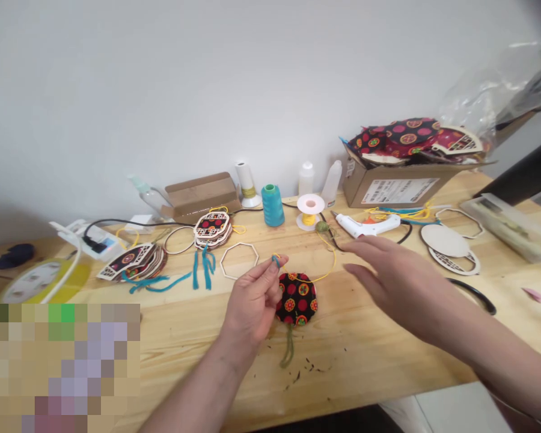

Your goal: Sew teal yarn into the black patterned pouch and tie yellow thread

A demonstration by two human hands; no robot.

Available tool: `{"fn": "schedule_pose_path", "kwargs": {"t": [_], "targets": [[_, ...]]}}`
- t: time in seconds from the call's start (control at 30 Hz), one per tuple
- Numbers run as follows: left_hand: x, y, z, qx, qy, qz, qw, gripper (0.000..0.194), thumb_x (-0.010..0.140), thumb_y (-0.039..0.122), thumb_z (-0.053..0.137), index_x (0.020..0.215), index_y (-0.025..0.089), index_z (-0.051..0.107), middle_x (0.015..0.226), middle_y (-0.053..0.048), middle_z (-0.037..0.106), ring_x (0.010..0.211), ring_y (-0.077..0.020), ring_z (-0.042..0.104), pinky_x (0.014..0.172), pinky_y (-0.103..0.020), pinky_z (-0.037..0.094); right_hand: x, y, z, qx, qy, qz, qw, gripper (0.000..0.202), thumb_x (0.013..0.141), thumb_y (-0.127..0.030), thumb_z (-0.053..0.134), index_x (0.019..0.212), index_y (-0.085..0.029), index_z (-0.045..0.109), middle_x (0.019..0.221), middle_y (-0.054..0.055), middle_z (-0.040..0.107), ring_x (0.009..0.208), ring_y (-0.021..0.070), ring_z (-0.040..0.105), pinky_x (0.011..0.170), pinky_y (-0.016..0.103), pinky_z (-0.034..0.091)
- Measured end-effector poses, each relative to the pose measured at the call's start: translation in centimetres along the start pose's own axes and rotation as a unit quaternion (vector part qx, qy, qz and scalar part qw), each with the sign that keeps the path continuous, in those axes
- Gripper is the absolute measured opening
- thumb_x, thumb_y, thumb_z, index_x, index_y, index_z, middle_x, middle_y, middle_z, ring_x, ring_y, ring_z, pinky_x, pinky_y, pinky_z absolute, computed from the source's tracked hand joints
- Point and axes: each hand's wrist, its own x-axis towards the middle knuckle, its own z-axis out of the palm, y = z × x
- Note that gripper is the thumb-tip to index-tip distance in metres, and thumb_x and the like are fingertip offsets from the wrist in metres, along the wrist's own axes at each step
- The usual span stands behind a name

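My left hand [256,294] is closed in a pinch over the middle of the table, with a bit of yellow cord and a small blue strand at its fingertips. Just behind it lies a round fabric piece [300,300], black with red and orange flower prints, with an olive-green tassel [288,349] below. A thin yellow cord [335,258] curves from near the white spool [311,207] toward the left hand. My right hand [388,282] is raised on the right, thumb and fingers apart, holding nothing visible. Beyond it lies a white glue gun [374,225].
Behind stand a teal thread cone [273,205], white bottles [306,178] and a cardboard box [397,183] of fabric pieces. Left are stacked wooden-framed ornaments [213,228], an octagonal frame [238,260] and a power strip [101,240]. A plastic case [518,228] sits right.
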Motion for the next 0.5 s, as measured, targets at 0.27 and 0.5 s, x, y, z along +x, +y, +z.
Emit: {"fn": "schedule_pose_path", "kwargs": {"t": [0.27, 0.5], "targets": [[-0.2, 0.2, 0.2, -0.025, 0.01, 0.005, 1.0, 0.024, 0.059, 0.018, 0.076, 0.081, 0.008, 0.072, 0.041, 0.01, 0.03, 0.039, -0.0006, 0.019, 0.037, -0.016, 0.017, -10.5, 10.6, 1.0, -0.187, -0.113, 0.217, 0.951, 0.015, 0.082, -0.031, 0.046, 0.079, -0.021, 0.058, 0.085, 0.017, 0.064, 0.083, 0.0304, 0.062, 0.07, 0.04, 0.047], [0.1, 0.2, 0.3, -0.017, 0.018, 0.013, 1.0, 0.024, 0.058, 0.016, 0.077, 0.08, 0.007, 0.071, 0.045, 0.009, 0.036, 0.039, 0.0002, 0.02, 0.036, -0.015, 0.018, -10.7, 10.1, 1.4, -0.179, -0.136, 0.244, 0.943, 0.028, 0.08, -0.022, 0.035, 0.093, -0.015, 0.058, 0.095, 0.018, 0.064, 0.093, 0.0312, 0.06, 0.08, 0.042, 0.047]]}}
